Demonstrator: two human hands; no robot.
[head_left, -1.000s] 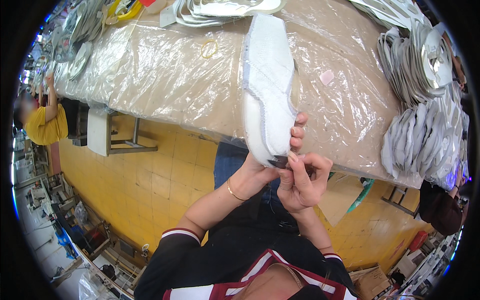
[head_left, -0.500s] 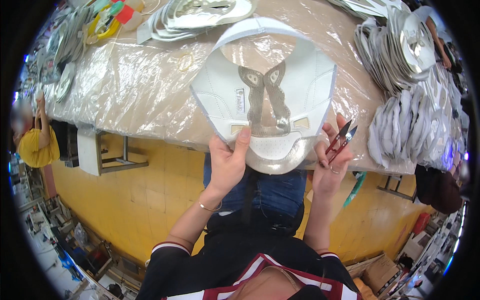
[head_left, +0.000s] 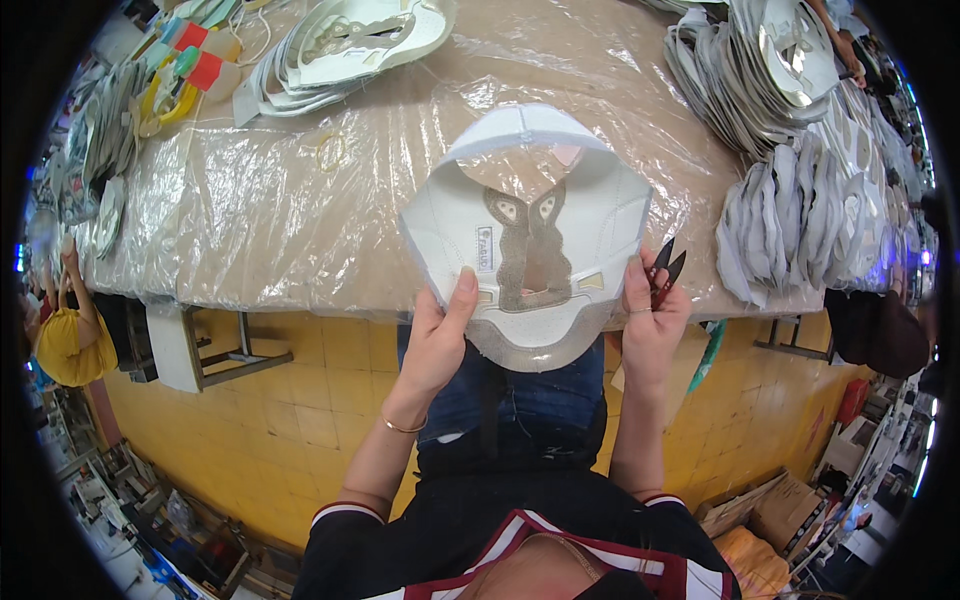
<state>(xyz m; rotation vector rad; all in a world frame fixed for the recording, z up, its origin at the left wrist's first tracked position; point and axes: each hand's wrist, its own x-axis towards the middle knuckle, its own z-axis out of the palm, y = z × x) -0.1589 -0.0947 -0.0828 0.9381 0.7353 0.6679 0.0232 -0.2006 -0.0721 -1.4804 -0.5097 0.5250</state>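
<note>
A white and silver shoe upper (head_left: 610, 245), sewn into a loop and bearing a small label, is held up over the table's near edge. My left hand (head_left: 438, 330) grips its lower left edge, thumb on top. On the other side, my right hand (head_left: 655, 325) pinches the lower right edge between thumb and fingers. The same hand keeps a pair of red-handled thread snips (head_left: 667, 272), dark blades pointing up and apart. The fingers beneath the upper are hidden.
Clear plastic covers the brown table (head_left: 300, 220). A stack of uppers (head_left: 350, 60) lies at the far left; more pieces form a heap (head_left: 790, 225) at the right. Plastic bottles (head_left: 205, 70) stand far left. People are at both sides, one in a yellow top (head_left: 75, 345).
The upper has come down closer to me and tilted. My right hand, earlier apart from its edge with fingers spread around the snips, now grips that edge. The view has shifted slightly.
</note>
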